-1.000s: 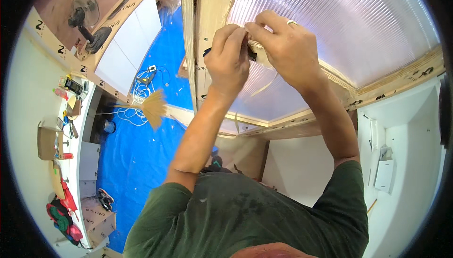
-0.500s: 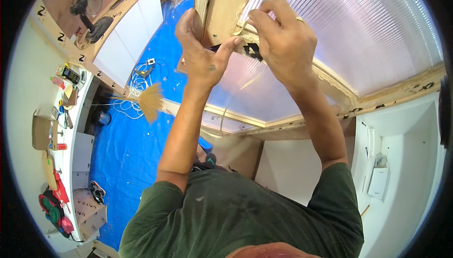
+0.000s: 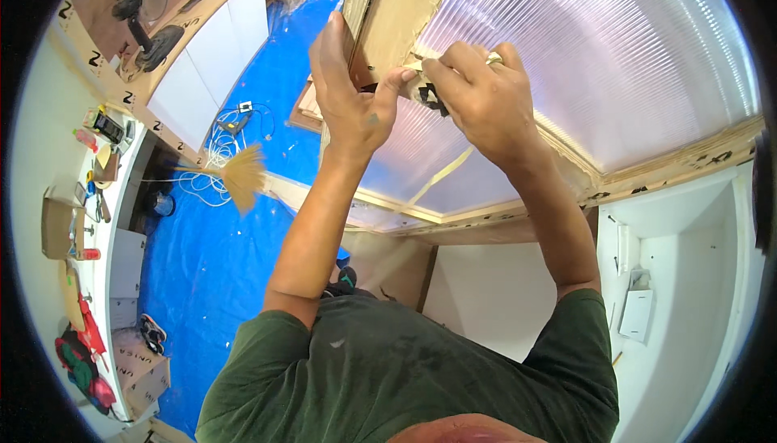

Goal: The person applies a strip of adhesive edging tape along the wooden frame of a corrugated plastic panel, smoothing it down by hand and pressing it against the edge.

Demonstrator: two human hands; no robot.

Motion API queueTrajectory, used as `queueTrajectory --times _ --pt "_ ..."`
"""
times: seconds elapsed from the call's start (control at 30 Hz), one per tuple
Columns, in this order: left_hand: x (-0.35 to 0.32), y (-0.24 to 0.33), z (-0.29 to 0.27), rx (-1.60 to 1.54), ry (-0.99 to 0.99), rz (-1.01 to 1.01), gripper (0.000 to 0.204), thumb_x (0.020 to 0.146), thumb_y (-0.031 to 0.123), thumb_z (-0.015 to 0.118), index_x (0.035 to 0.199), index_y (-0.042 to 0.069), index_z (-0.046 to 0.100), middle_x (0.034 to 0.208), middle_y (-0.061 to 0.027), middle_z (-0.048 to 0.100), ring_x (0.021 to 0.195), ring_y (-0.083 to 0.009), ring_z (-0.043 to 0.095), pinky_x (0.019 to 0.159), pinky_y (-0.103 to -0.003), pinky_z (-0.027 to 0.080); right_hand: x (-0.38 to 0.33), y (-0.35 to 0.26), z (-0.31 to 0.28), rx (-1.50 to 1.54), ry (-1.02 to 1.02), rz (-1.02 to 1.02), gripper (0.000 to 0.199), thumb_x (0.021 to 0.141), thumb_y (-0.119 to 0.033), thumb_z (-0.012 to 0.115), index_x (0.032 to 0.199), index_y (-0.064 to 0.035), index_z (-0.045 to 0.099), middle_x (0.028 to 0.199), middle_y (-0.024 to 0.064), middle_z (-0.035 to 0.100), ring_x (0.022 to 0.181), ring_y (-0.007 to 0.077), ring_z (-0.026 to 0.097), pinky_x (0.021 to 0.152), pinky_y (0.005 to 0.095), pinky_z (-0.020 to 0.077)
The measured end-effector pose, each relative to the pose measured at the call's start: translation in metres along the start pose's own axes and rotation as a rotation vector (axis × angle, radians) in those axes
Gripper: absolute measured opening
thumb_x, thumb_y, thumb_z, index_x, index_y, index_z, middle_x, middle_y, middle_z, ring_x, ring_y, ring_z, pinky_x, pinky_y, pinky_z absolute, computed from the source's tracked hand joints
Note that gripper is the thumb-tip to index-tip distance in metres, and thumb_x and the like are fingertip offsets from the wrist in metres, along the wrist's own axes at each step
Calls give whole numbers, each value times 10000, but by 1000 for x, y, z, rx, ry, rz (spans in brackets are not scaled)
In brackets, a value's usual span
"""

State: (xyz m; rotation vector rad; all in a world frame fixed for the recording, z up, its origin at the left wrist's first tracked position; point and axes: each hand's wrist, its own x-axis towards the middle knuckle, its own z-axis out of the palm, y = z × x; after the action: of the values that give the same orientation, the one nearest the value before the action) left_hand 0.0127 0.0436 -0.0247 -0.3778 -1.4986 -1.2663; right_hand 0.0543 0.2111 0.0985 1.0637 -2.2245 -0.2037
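My right hand (image 3: 486, 99) is closed on a thin pale yellow strip of tape (image 3: 443, 174), which looks like masking tape. Part of it shows between the fingers, and a length hangs below in front of the clear panel. Stretched out along the edge of the wooden frame (image 3: 398, 14), my left hand (image 3: 354, 103) has its thumb apart, the tip close to the tape near the right fingertips. Whether the thumb presses on the tape I cannot tell. Inside the frame sits a ribbed translucent panel (image 3: 583, 54). Black marks show on the wood beside the right fingers.
Blue sheeting (image 3: 210, 265) covers the floor at left, with a straw broom (image 3: 243, 177) and a coiled white cord (image 3: 217, 151). A fan (image 3: 146, 22) stands far left. Tools and boxes crowd a white counter (image 3: 117, 200). At right is a white cabinet (image 3: 688, 257).
My right hand has come down slightly, its fingers curling tighter round the tape. The hanging strip now shows more plainly. My left hand stays at the frame edge. The whole view has shifted a little.
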Motion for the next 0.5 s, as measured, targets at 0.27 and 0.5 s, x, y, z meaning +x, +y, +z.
queueTrajectory --times 0.27,0.5 --pt "-2 -5 -1 20 -3 12 1045 863 322 939 1647 -49 357 1465 -264 543 1280 -394 591 1086 -462 510 11 7 -4 -59 12 -97 162 904 -195 666 983 -66 725 862 28 566 719 188 630 700 363 419" --pt "-1 -6 -3 47 2 46 1070 813 288 968 1636 -46 371 1457 -277 559 1292 -413 588 1097 -492 491 22 5 -4 -60 117 -67 175 841 -216 747 975 -103 736 844 2 564 726 173 656 605 345 468"
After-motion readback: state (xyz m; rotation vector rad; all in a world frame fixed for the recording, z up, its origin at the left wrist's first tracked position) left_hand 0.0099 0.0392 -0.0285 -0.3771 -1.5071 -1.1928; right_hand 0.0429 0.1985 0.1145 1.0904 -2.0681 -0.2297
